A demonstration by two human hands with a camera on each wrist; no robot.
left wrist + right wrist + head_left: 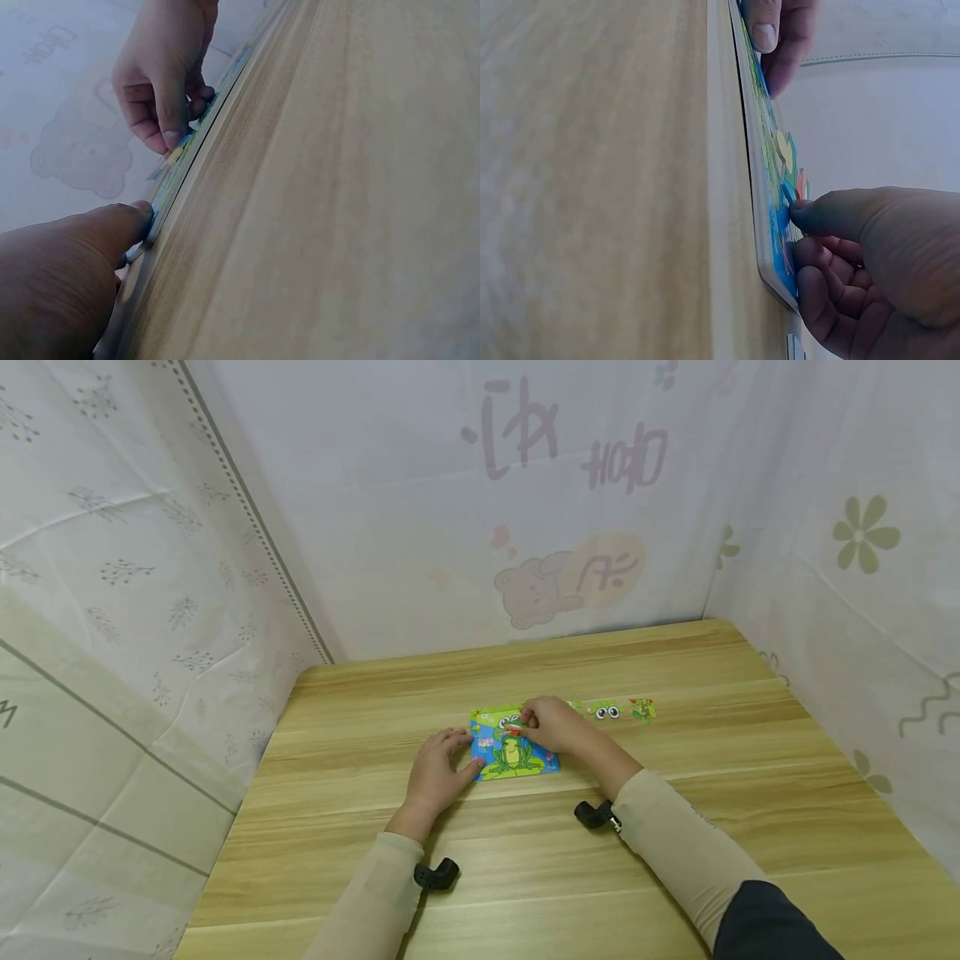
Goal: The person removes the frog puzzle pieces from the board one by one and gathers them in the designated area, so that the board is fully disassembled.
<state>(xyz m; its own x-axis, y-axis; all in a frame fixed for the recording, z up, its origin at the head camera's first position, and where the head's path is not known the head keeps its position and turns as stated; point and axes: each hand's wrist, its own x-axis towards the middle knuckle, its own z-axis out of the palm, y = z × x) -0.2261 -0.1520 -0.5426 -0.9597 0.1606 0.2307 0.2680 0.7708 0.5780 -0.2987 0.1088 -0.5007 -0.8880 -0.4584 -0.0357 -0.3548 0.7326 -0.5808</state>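
Note:
A square frog puzzle with a blue, green and yellow picture lies on the wooden table. My left hand rests along its left side, fingers fairly straight and the thumb touching the near left corner. Over the upper right of the puzzle, my right hand pinches a puzzle piece between thumb and fingers. That piece stands tilted up from the picture, its far part by the frog's red mouth. The right hand covers the puzzle's top right corner.
To the right lie loose pieces: one with the frog's two eyes and a green and red one. Another is partly hidden behind my right hand. Printed curtains hang behind the table and at both sides.

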